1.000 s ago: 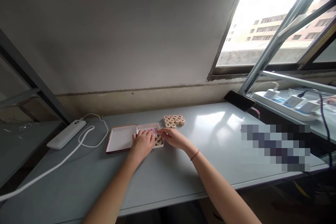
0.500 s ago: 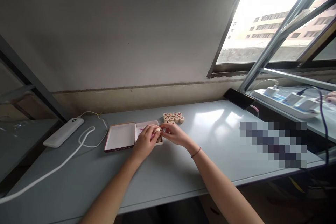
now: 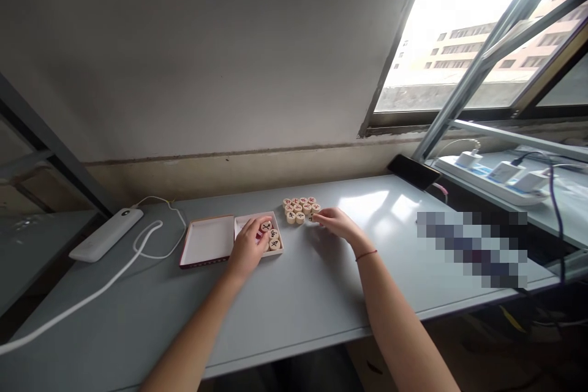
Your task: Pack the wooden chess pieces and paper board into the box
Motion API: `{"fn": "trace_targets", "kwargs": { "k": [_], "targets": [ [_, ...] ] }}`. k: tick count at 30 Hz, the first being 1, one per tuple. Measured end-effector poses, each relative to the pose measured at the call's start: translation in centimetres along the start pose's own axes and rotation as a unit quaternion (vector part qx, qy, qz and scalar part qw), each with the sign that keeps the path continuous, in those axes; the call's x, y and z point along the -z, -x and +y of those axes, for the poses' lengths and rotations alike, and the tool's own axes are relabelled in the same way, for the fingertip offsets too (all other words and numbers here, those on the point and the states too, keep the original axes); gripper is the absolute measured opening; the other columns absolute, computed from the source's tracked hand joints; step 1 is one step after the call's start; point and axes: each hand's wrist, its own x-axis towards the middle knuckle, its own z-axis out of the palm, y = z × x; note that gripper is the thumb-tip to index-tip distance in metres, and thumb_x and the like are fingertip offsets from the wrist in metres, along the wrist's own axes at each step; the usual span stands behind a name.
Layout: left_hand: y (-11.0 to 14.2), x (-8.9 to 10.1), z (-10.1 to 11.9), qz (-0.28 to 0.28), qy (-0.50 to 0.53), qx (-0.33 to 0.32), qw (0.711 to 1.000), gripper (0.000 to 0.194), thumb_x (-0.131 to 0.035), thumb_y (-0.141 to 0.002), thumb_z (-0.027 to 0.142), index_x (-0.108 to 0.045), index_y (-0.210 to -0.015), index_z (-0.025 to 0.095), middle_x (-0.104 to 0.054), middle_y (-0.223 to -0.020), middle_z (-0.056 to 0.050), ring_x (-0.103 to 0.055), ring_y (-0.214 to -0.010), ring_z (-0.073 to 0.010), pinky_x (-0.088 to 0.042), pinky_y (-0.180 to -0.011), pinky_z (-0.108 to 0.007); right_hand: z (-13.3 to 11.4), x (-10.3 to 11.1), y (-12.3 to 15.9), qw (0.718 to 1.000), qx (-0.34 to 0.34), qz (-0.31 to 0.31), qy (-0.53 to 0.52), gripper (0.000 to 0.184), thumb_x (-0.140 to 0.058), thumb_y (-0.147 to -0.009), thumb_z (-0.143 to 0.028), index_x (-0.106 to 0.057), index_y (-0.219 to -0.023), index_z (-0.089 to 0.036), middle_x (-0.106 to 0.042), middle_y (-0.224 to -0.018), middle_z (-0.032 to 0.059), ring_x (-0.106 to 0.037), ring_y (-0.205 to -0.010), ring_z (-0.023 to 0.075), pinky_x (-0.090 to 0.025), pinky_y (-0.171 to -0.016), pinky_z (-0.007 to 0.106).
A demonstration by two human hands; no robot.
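A small open box (image 3: 248,221) sits on the grey table (image 3: 298,294), its lid (image 3: 206,242) lying beside it on the left. Three round wooden game pieces (image 3: 272,239) lie in the box's right end. My left hand (image 3: 245,248) rests on the box and pinches the topmost piece between thumb and fingers. A cluster of several more pieces (image 3: 299,207) lies on the table right of the box. My right hand (image 3: 335,223) has its fingertips closed at the right edge of that cluster, touching a piece there.
A white power bank (image 3: 106,234) with a white cable (image 3: 147,245) lies at the left. A black phone (image 3: 412,171) leans at the back right. A power strip with chargers (image 3: 496,180) sits on the neighbouring shelf. A blurred patch (image 3: 473,248) covers the table's right.
My right hand has moved from the box to the loose cluster of pieces on the right. My left hand has stayed at the box, where a third piece now lies.
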Motion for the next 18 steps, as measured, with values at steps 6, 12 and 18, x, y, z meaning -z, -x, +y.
{"fn": "trace_targets", "kwargs": {
  "k": [6, 12, 18],
  "targets": [
    [0.2, 0.0, 0.1, -0.033, -0.001, 0.007, 0.999, 0.026, -0.054, -0.087, 0.03, -0.056, -0.113, 0.024, -0.063, -0.112, -0.003, -0.06, -0.101, -0.0182, -0.047, -0.09, -0.031, 0.2, -0.4, -0.3, 0.994, -0.002, 0.023, 0.103, 0.039, -0.05, -0.076, -0.046, -0.04, -0.051, -0.018, -0.032, -0.049, -0.0039, -0.027, -0.05, 0.009, -0.019, -0.047, 0.025],
    [0.4, 0.2, 0.6, -0.037, -0.002, -0.029, 0.999, 0.024, -0.058, -0.086, 0.033, -0.061, -0.109, 0.027, -0.059, -0.103, -0.002, -0.06, -0.095, -0.0166, -0.048, -0.088, -0.029, -1.9, -1.2, 0.8, 0.992, 0.119, -0.034, 0.017, 0.047, -0.048, -0.081, -0.058, -0.043, -0.057, -0.018, -0.031, -0.054, -0.0041, -0.025, -0.053, 0.0089, -0.02, -0.047, 0.023],
    [0.6, -0.5, 0.5, -0.047, -0.006, -0.053, 0.997, 0.024, -0.059, -0.086, 0.036, -0.062, -0.108, 0.028, -0.058, -0.097, -0.001, -0.06, -0.091, -0.016, -0.049, -0.084, -0.028, -4.4, -4.0, 1.6, 0.953, 0.204, -0.208, -0.078, 0.041, -0.052, -0.081, -0.056, -0.055, -0.071, -0.016, -0.04, -0.061, -0.0032, -0.031, -0.055, 0.0088, -0.024, -0.049, 0.022]
  ]
}}
